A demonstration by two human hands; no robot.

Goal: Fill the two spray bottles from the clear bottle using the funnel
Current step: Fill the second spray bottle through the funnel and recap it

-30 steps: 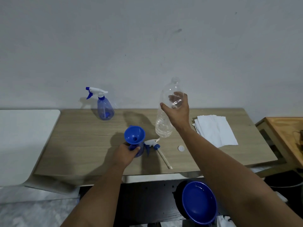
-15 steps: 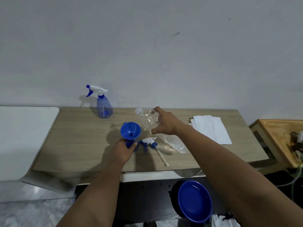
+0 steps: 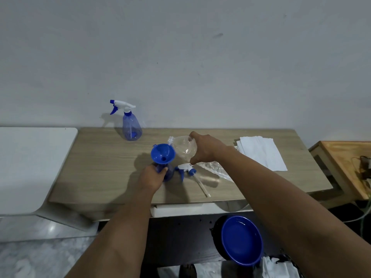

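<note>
My right hand [image 3: 206,150] grips the clear bottle [image 3: 183,147], which is tipped over with its open mouth at the rim of the blue funnel [image 3: 162,153]. The funnel stands in the neck of an open blue spray bottle [image 3: 167,171], and my left hand [image 3: 151,177] holds that bottle's body. Its removed spray head [image 3: 186,169], with a long dip tube, lies on the wooden table [image 3: 104,169] just right of it. A second blue spray bottle [image 3: 130,127], with its trigger head on, stands upright at the back left.
A stack of white paper towels [image 3: 263,151] lies at the back right of the table. A white surface [image 3: 30,167] adjoins the table's left end and a wooden stand [image 3: 345,159] its right. A blue basin [image 3: 242,239] sits below the front edge.
My right hand has tipped the clear bottle from upright down to the left, bringing its mouth to the funnel's rim. My left hand has kept its hold on the open spray bottle.
</note>
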